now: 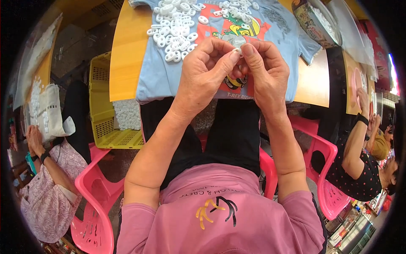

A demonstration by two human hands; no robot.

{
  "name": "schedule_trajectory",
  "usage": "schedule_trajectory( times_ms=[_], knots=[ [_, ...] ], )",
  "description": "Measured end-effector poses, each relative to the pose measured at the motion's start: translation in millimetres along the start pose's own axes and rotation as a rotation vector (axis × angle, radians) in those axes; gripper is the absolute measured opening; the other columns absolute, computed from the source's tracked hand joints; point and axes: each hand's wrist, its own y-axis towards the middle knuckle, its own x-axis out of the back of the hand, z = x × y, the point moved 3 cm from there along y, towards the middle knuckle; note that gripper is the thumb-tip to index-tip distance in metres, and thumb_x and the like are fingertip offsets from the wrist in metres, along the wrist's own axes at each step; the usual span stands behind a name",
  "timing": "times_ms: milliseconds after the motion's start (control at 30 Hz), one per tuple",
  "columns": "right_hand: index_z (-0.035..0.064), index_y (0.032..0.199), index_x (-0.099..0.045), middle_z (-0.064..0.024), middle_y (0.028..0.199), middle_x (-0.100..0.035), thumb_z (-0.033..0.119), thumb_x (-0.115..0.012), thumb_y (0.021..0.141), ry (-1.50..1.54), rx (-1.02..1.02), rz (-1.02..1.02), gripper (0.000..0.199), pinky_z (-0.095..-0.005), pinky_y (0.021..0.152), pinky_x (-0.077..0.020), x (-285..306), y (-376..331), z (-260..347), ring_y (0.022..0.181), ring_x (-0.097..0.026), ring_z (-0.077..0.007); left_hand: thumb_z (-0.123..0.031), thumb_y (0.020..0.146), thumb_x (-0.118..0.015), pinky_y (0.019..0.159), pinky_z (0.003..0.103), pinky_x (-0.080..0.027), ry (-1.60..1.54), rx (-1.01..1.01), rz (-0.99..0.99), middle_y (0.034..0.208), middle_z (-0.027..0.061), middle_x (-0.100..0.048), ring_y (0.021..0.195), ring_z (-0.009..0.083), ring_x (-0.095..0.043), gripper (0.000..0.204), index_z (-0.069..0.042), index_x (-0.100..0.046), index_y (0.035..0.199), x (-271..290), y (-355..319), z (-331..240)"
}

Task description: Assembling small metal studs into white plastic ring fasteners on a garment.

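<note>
My left hand (206, 67) and my right hand (263, 70) meet fingertip to fingertip over a light blue T-shirt (160, 72) spread on a yellow wooden table (124, 55). Both pinch one small white plastic piece (238, 50) between thumbs and forefingers. Beyond my hands lies a pile of several white plastic rings (175, 29), with a smaller scatter of white rings (234, 9) further right on the shirt's colourful print.
A yellow plastic crate (103, 114) holding white pieces stands left of my knees. Pink plastic chairs (95, 199) flank me. A person at the left and a person at the right (359, 156) work at neighbouring tables. A patterned bowl (315, 21) sits at the table's far right.
</note>
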Motion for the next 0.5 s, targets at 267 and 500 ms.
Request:
schedule_trajectory(
  times_ms=[267, 500],
  knots=[
    [0.0007, 0.097, -0.063, -0.0015, 0.080, -0.064, 0.012, -0.065, 0.094, -0.038, 0.048, -0.024, 0.013, -0.0193, 0.060, -0.0449, -4.4, 1.0, -1.4, 0.065, -0.054, -0.0049, -0.010, 0.095, -0.061, 0.066, 0.022, -0.051, -0.005, 0.012, -0.066, 0.082, 0.0052, -0.065, 0.072, 0.0091, -0.063, 0.012, 0.001, -0.058, 0.098, 0.3, -0.3, 1.2],
    [-0.0008, 0.098, -0.064, -0.0022, 0.081, -0.064, 0.014, -0.064, 0.095, 0.020, -0.057, 0.081, 0.016, -0.0198, 0.061, -0.0471, 4.3, 7.6, 5.0, 0.068, -0.057, -0.0054, -0.011, 0.095, -0.061, 0.065, 0.022, -0.051, 0.027, 0.005, -0.039, 0.080, 0.0050, -0.065, 0.072, 0.0087, -0.062, 0.012, 0.001, -0.058, 0.097, 0.7, 1.4, 1.4]
  ],
)
